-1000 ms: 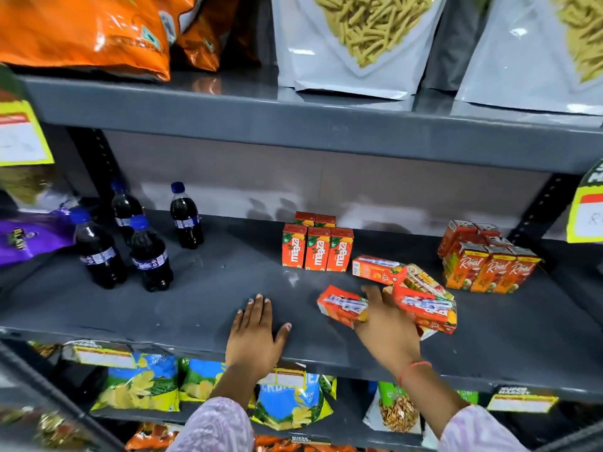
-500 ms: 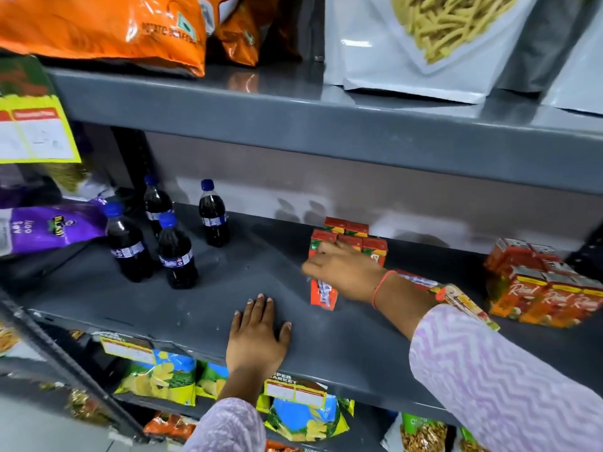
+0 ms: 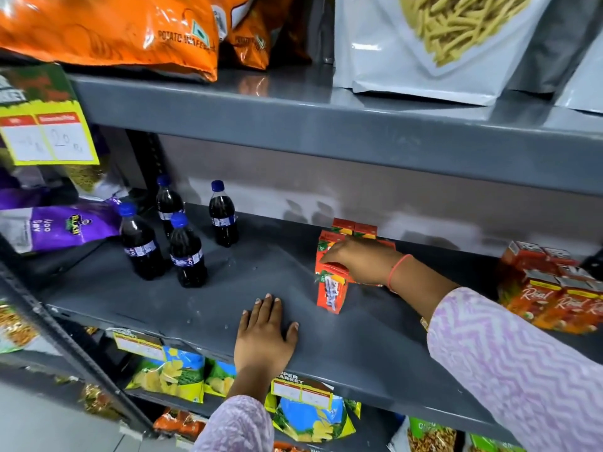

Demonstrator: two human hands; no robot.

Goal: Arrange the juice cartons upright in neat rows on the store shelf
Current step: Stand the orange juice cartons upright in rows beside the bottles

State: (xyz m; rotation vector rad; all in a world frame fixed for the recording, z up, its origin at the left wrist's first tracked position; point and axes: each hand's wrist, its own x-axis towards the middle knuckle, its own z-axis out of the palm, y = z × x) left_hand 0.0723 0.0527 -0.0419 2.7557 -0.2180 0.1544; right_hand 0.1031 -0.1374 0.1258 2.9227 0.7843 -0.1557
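A small orange juice carton (image 3: 332, 292) stands upright on the grey middle shelf (image 3: 359, 347), in front of a cluster of like cartons (image 3: 354, 228). My right hand (image 3: 362, 261) reaches in from the right and grips the front carton's top. It hides most of the cluster behind it. Flat on the shelf near the front edge lies my left hand (image 3: 266, 334), fingers spread, holding nothing. Another group of upright orange "Real" cartons (image 3: 551, 288) stands at the far right of the shelf.
Several dark cola bottles (image 3: 182, 243) with blue caps stand at the shelf's left. Purple snack bags (image 3: 62, 225) lie beyond them. Orange chip bags (image 3: 114, 27) and white snack pouches (image 3: 440, 44) fill the shelf above. Chip packets (image 3: 169, 373) hang below.
My right hand picked a lying carton from the pile at the right, carried it left and stood it upright in front of the cluster. My view swung left. The left hand stayed put.
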